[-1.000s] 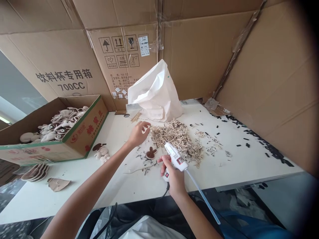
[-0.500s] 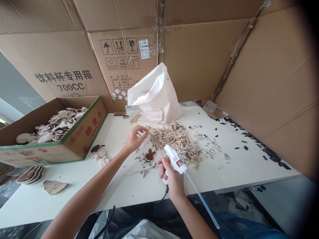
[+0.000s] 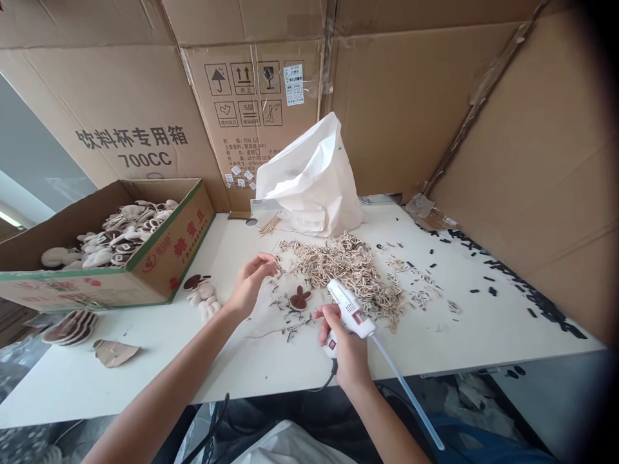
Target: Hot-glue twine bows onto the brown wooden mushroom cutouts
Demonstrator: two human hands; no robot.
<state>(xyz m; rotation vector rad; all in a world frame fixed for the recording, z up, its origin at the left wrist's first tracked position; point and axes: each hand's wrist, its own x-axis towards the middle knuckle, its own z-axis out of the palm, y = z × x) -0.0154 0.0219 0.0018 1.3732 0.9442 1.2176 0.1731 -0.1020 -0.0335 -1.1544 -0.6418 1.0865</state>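
Glue gun [image 3: 351, 309] sat clamped in the right hand [image 3: 344, 345], its long axis running from the white glue stick [image 3: 406, 393] at lower right up to a nozzle aimed toward the pile of pale loops [image 3: 345, 270]. Brown rabbit-shaped piece [image 3: 300, 298] lay flat on the white table [image 3: 483, 341] between the hands, slightly nearer the right. Fingertips of the left hand [image 3: 249, 283] drew close together; whether they pinched anything was too small to tell.

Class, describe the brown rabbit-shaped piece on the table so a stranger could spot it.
On the white table, find the heap of pale loops. Just below it, between the left hand and right hand, lies a small brown rabbit-eared piece, the only one alone among thin dark scraps.
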